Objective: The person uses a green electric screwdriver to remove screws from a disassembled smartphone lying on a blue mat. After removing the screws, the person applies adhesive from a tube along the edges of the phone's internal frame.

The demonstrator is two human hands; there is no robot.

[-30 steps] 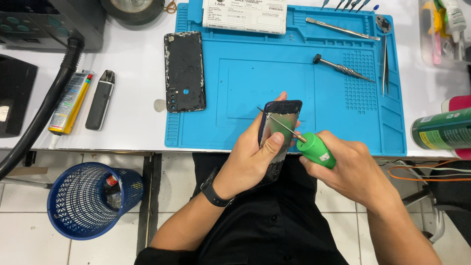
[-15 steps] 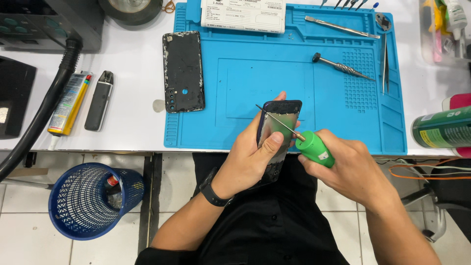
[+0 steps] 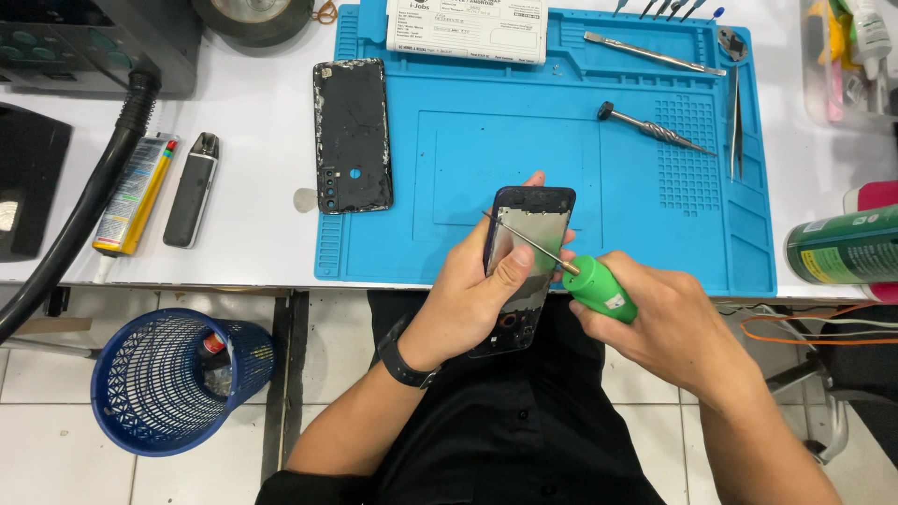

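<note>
My left hand [image 3: 475, 290] grips an opened smartphone [image 3: 527, 245] upright over the near edge of the blue work mat [image 3: 561, 168], thumb pressed on its exposed inner plate. In my right hand [image 3: 673, 323] is a green-handled screwdriver [image 3: 599, 288]; its thin shaft runs up-left and its tip rests on the phone's upper left part. The phone's removed black back cover [image 3: 352, 137] lies face down at the mat's left edge.
On the mat lie a metal screwdriver [image 3: 655, 127], a flat metal pry tool [image 3: 653, 53], tweezers [image 3: 735, 112] and a white paper slip [image 3: 468, 28]. Left on the white table: a glue tube [image 3: 134, 194], a small grey device [image 3: 192, 190], a black hose [image 3: 84, 206]. A blue wire bin [image 3: 178, 379] stands below. A green can [image 3: 842, 245] lies right.
Both hands, phone and screwdriver stay almost in place; the screwdriver tip shifts only slightly on the phone's upper part.
</note>
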